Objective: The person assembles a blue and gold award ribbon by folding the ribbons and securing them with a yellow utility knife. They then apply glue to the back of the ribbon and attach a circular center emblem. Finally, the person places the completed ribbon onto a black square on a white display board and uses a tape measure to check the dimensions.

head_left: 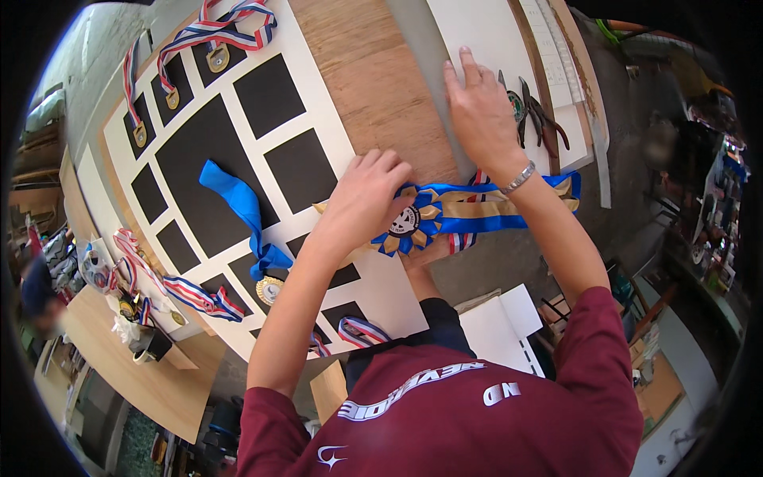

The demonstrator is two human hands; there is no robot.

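Wooden board (373,71): partly covered by a white windowed mount (389,306)
On the mount: ribboned medals (269,290) spread about

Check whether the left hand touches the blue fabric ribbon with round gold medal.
Apart: head view shows flat white board between the left hand and blue ribbon.

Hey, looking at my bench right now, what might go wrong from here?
Two or three things, perhaps. Your right forearm crosses over the tails of the blue-and-gold rosette, so lifting that arm might snag them. The pliers lie close beside your right hand and could get knocked. And your left forearm passes close to the gold medal on the blue ribbon, so it may get nudged.
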